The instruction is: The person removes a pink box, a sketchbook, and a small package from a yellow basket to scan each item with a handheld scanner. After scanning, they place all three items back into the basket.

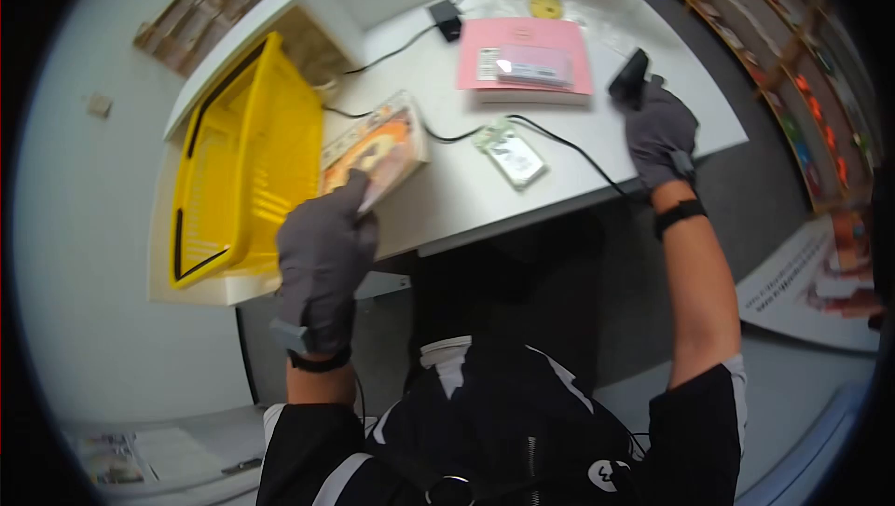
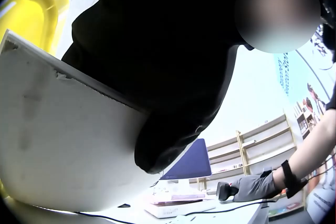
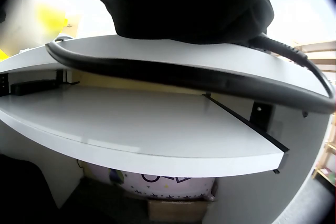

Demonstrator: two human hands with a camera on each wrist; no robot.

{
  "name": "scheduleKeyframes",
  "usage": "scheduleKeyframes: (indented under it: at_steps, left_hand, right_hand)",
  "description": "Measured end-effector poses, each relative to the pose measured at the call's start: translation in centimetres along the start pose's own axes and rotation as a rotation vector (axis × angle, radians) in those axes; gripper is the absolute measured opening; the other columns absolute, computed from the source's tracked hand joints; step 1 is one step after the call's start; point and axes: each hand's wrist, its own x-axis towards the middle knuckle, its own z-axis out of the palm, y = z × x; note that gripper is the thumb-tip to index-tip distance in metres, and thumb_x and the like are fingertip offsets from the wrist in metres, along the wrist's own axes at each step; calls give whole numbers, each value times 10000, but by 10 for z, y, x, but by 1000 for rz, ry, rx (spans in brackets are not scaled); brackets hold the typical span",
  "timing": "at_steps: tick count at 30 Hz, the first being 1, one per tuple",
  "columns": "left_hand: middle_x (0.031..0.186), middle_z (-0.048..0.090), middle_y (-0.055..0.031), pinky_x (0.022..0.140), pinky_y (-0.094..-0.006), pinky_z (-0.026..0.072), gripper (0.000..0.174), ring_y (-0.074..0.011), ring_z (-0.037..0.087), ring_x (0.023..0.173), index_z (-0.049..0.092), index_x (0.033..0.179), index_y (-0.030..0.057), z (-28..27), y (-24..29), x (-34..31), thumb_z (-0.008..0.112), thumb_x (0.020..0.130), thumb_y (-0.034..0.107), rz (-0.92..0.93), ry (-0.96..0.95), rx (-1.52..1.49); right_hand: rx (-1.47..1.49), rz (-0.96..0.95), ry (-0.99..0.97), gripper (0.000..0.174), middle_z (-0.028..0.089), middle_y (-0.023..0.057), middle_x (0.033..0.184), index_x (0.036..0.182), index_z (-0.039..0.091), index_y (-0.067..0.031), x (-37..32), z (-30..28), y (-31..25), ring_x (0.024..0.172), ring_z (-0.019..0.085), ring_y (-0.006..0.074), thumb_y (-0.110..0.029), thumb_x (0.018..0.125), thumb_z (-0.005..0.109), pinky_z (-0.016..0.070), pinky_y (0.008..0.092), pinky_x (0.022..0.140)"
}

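My gloved left hand (image 1: 326,259) grips the near edge of a thick book (image 1: 387,157) with an orange picture cover, its thumb over the front. The book is held tilted beside the yellow basket (image 1: 247,166). In the left wrist view, the book's plain pale back (image 2: 68,134) fills the lower left, and the dark glove (image 2: 157,77) hides part of it. At the desk's right, my gloved right hand (image 1: 660,133) holds a black corded handheld scanner (image 1: 630,75), its head pointing away from me. The right wrist view shows the dark glove (image 3: 194,3) and the black cable (image 3: 157,71), but not the scanner's head.
A pink book (image 1: 522,35) carries a clear case (image 1: 533,66) at the desk's middle. Nearer lies a small white-and-green packet (image 1: 513,157) beside the black cable (image 1: 578,144). A black adapter (image 1: 447,20) and yellow disc (image 1: 545,5) are farther back. A shelf (image 3: 142,124) runs beneath the desktop.
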Motion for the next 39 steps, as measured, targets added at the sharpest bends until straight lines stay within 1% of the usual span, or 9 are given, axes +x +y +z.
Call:
scheduleKeyframes:
  at_steps: [4, 7, 12, 17, 27, 29, 34, 36, 39]
  left_hand:
    - [940, 761, -231, 795, -501, 587, 447, -442, 742, 882, 744, 1341, 143, -14, 14, -9, 731, 898, 197, -13, -71, -53]
    - [1127, 772, -157, 795, -466, 584, 543, -343, 766, 939, 642, 1415, 117, -9, 13, -15, 732, 889, 215, 181, 81, -111]
    - [1252, 750, -159, 834, -465, 582, 575, -339, 762, 988, 610, 1434, 77, 26, 22, -24, 723, 883, 196, 276, -83, -44]
    - [1434, 674, -210, 958, -529, 549, 743, -400, 695, 1250, 552, 1514, 60, 82, 15, -37, 777, 824, 221, 295, -201, 16]
    - [1349, 689, -243, 869, -484, 567, 674, -420, 710, 1097, 551, 1532, 41, 126, 19, -44, 689, 896, 214, 248, 14, 214]
    - [1305, 698, -248, 753, -464, 570, 575, -391, 719, 1034, 563, 1525, 18, 118, 23, -43, 573, 969, 160, 188, -79, 252]
    - [1242, 736, -233, 691, -476, 563, 558, -353, 755, 911, 586, 1505, 23, 72, 13, -31, 592, 972, 188, 201, -26, 156]
    - [1101, 769, -204, 684, -474, 561, 529, -330, 758, 820, 620, 1459, 11, 44, 12, -25, 614, 974, 223, 155, -73, 161]
    - [946, 771, -175, 668, -473, 555, 481, -321, 748, 736, 664, 1373, 0, 9, 6, -15, 648, 967, 256, 153, -63, 167]
  right_hand:
    - [-35, -6, -40, 296, 771, 187, 907, 1190, 715, -76, -2, -26, -11, 879, 752, 421, -263, 961, 690, 569, 531, 737]
    - [-93, 18, -106, 327, 775, 190, 930, 1231, 694, -69, -1, -26, -12, 886, 751, 425, -254, 963, 674, 574, 534, 748]
    - [-138, -4, -117, 371, 783, 195, 972, 1287, 668, -75, -1, -24, -8, 915, 751, 435, -261, 966, 662, 580, 543, 773]
    - [-124, -55, -106, 378, 788, 201, 1024, 1311, 661, -97, -1, -15, -1, 959, 751, 441, -260, 971, 655, 583, 553, 803]
    - [-221, -101, -158, 353, 788, 204, 1079, 1299, 671, -135, 5, -4, 13, 997, 744, 454, -331, 1011, 612, 571, 573, 816]
    - [-225, -100, -175, 374, 789, 202, 1111, 1328, 671, -145, 6, -5, 12, 1020, 744, 453, -339, 1018, 595, 574, 573, 833]
    - [-177, -97, -139, 355, 788, 199, 1081, 1295, 667, -133, 1, -8, 5, 993, 743, 453, -333, 1007, 611, 570, 575, 809]
    - [-165, -115, -82, 315, 787, 197, 1011, 1214, 674, -119, 0, -8, 6, 939, 745, 455, -335, 986, 649, 567, 576, 769]
    - [-186, -92, -130, 362, 787, 199, 1066, 1289, 669, -124, 2, -7, 7, 993, 742, 450, -324, 990, 634, 571, 569, 809]
